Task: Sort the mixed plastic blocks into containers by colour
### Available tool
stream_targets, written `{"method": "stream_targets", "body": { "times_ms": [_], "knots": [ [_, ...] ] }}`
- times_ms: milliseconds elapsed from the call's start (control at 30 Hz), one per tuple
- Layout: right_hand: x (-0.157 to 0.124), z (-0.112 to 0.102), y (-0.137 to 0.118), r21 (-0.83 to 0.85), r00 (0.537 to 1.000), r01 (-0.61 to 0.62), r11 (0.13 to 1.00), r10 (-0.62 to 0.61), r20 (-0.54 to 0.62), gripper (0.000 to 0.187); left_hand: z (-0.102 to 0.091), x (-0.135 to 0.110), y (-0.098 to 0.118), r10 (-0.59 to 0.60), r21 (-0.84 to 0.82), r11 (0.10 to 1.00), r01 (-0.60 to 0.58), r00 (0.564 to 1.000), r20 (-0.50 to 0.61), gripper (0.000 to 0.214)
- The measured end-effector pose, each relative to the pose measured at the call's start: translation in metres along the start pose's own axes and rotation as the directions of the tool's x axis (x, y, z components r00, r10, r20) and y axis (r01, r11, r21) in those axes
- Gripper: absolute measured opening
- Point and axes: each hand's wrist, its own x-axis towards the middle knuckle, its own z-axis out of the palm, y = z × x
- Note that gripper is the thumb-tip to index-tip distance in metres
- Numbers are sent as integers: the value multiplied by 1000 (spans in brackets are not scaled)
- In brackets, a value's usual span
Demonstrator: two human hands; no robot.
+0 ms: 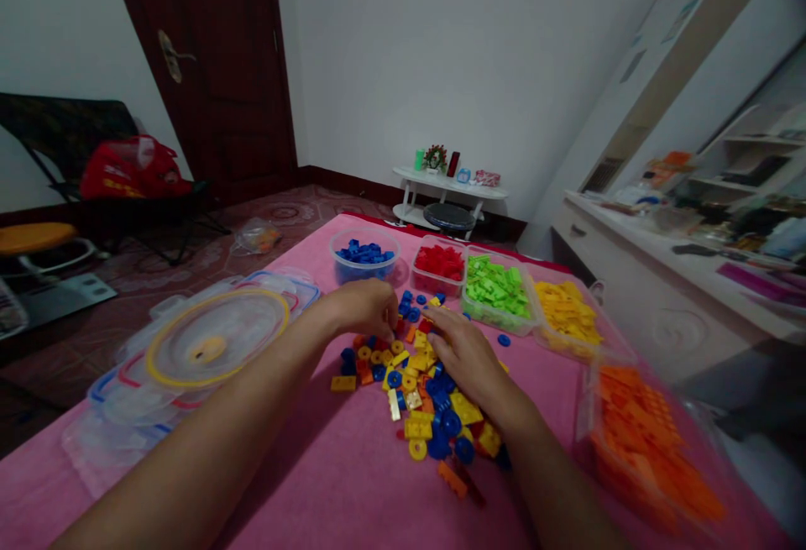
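Loose pile (pixel 416 427) of small glossy plastic bricks and round studded discs, yellow, blue, orange and red, mid pink cloth (pixel 340 483). Right hand (pixel 463 357) flat, fingers spread on it, gripping nothing. Left hand (pixel 365 306) curled at the far edge, hold unclear. Beyond: clear tubs (pixel 497 285) sorted by colour.

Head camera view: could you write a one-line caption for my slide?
The left hand and right hand on a pile of mixed bricks on a pink cloth, colour-sorted tubs behind.
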Motion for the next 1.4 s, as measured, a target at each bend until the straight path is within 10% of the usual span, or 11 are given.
{"method": "stream_targets", "body": {
  "times_ms": [167, 500, 700, 900, 1400],
  "knots": [
    [0, 2, -12, -88, 997, 11, 996, -4, 78, 47, -5, -14, 20, -126, 259, 963, 74, 974, 188, 30],
    [-2, 0, 7, -118, 988, -154, 981, 157, 17, 19, 19, 1, 19, -168, 331, 931, 154, 986, 14, 31],
    [-1, 5, 8, -141, 980, -198, 970, 198, -15, 40, 18, 3, 15, -149, 272, 950, 154, 988, -37, 27],
    [0, -9, 7, -80, 979, -183, 980, 189, 79, 20, 24, 12, 9, -72, 111, 988, 110, 951, -301, 26],
    [-2, -14, 16, 111, 980, -188, 976, 178, 92, 36, 47, 24, 2, -4, 215, 974, 70, 955, -297, 21]
  ]
}}
